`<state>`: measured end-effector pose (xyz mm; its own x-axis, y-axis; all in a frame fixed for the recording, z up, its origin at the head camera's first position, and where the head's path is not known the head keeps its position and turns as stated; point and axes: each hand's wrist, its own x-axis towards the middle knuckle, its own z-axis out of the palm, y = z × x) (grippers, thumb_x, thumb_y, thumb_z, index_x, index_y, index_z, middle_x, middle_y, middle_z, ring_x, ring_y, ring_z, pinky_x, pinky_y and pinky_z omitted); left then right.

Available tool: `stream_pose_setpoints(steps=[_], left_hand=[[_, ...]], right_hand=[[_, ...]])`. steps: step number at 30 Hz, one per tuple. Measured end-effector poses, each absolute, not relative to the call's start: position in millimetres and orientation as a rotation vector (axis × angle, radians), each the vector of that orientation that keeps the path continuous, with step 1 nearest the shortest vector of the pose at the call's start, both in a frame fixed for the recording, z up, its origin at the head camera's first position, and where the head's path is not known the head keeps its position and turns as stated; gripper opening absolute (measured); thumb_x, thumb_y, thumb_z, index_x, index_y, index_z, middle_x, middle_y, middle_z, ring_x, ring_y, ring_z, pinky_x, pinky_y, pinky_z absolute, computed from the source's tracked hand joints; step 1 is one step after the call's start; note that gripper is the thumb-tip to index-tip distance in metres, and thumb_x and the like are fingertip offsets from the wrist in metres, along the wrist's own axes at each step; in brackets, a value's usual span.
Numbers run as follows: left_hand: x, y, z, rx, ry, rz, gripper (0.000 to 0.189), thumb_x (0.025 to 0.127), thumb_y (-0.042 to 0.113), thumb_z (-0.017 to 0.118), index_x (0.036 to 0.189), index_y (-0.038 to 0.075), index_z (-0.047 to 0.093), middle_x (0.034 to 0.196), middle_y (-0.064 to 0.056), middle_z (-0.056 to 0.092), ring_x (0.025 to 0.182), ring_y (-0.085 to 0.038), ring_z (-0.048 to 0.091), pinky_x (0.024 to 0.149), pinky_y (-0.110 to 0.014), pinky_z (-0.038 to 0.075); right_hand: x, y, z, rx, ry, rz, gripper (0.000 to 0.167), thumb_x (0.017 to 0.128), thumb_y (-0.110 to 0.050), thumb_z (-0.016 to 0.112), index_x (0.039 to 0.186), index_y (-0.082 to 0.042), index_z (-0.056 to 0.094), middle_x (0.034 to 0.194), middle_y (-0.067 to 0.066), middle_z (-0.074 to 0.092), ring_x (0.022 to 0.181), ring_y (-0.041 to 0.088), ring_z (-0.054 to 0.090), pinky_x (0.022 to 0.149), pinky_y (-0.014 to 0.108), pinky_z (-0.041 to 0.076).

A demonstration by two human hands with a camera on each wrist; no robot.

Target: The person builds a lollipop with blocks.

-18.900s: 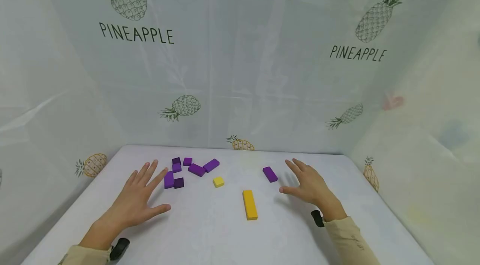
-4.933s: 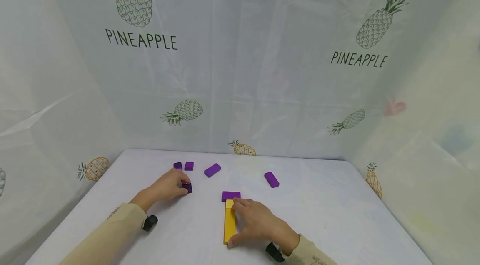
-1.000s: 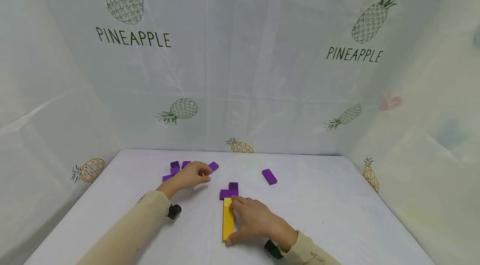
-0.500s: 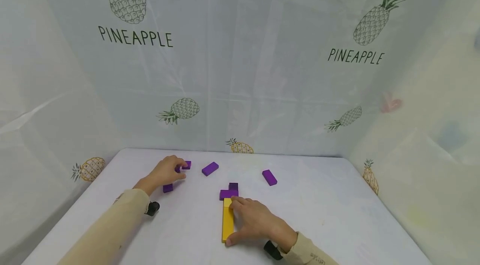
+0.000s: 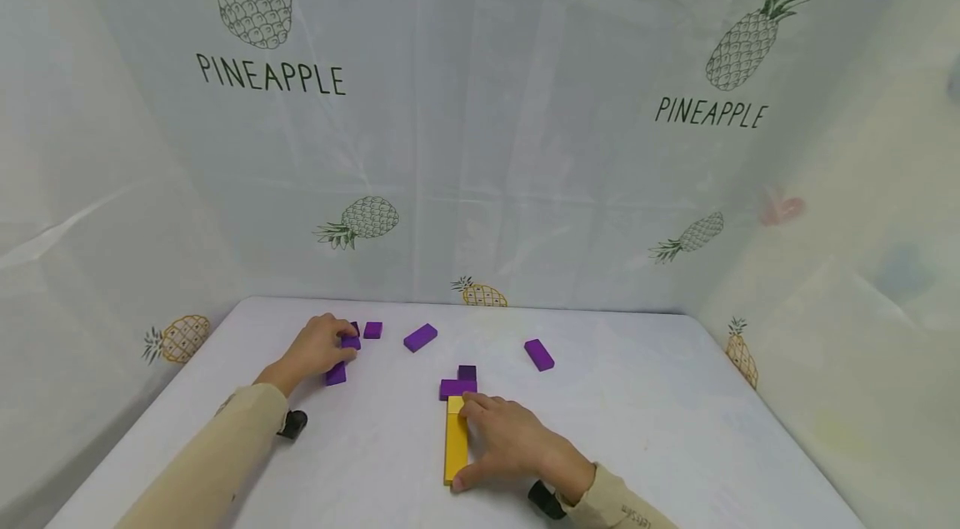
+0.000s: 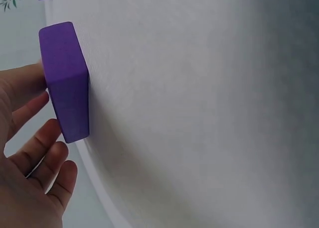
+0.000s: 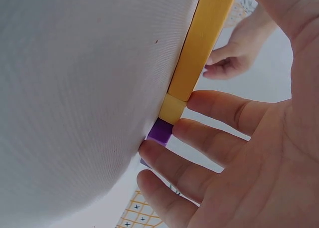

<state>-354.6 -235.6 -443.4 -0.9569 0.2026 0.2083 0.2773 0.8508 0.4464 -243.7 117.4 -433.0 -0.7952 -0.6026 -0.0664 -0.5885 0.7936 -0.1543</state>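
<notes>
My left hand (image 5: 309,348) is among purple blocks at the far left, its thumb and forefinger at either side of a small purple block (image 5: 350,342). A longer purple block (image 6: 67,78) in the left wrist view hides the thumb tip, so I cannot tell whether anything is pinched. My right hand (image 5: 512,439) steadies a long orange block (image 5: 455,450): thumb at the near end, fingertips along its right side. A small yellow block (image 7: 173,109) touches its far end. Beyond that lies a crosswise purple block (image 5: 450,389), with a dark purple cube (image 5: 467,372) behind its right half.
A small purple piece (image 5: 372,331) and an angled purple block (image 5: 420,337) lie toward the back. Another purple block (image 5: 539,355) sits right of centre. Behind the white table (image 5: 675,412) hangs a pineapple-print sheet (image 5: 517,137).
The crosswise purple block and dark cube have joined the orange and yellow ones since the earliest frames. In the last second my left hand moved back left to the purple group; my right hand stayed put.
</notes>
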Motion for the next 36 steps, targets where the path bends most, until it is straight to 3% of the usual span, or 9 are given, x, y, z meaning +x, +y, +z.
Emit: stream_pose_setpoints(steps=[14,24,29,36], left_hand=[[-355,-226,-445,-0.415,-2.884,-0.778,0.023,0.079,0.011,0.075,0.101,0.006,0.071,0.095,-0.009,0.06,0.09,-0.027,0.052,0.082,-0.047,0.046],[-345,-204,-439,-0.518,-2.9,-0.74,0.033,0.077,0.012,0.077,0.106,0.0,0.068,0.09,-0.006,0.061,0.085,-0.021,0.053,0.082,-0.043,0.046],[-343,-189,-439,-0.579,-2.886,-0.673,0.026,0.076,0.013,0.078,0.099,0.004,0.072,0.088,-0.003,0.064,0.086,-0.02,0.055,0.082,-0.043,0.046],[-340,-169,-441,-0.619,-2.897,-0.696,0.027,0.077,0.016,0.079,0.102,0.01,0.072,0.091,0.001,0.061,0.089,-0.019,0.054,0.084,-0.04,0.046]], right_hand=[[-243,117,-432,-0.969,2.866,-0.19,0.093,0.061,-0.084,0.059,0.128,-0.019,0.052,0.146,0.002,0.042,0.126,0.023,0.047,0.1,0.043,0.042],[-243,118,-432,-0.984,2.873,-0.19,0.093,0.062,-0.083,0.061,0.128,-0.019,0.053,0.146,0.003,0.042,0.126,0.023,0.048,0.1,0.043,0.042],[-243,118,-432,-0.983,2.868,-0.192,0.092,0.062,-0.083,0.061,0.128,-0.019,0.053,0.146,0.003,0.042,0.126,0.022,0.047,0.1,0.043,0.042],[-243,118,-431,-0.966,2.862,-0.2,0.093,0.061,-0.083,0.06,0.128,-0.019,0.053,0.146,0.002,0.042,0.126,0.022,0.047,0.1,0.043,0.042]])
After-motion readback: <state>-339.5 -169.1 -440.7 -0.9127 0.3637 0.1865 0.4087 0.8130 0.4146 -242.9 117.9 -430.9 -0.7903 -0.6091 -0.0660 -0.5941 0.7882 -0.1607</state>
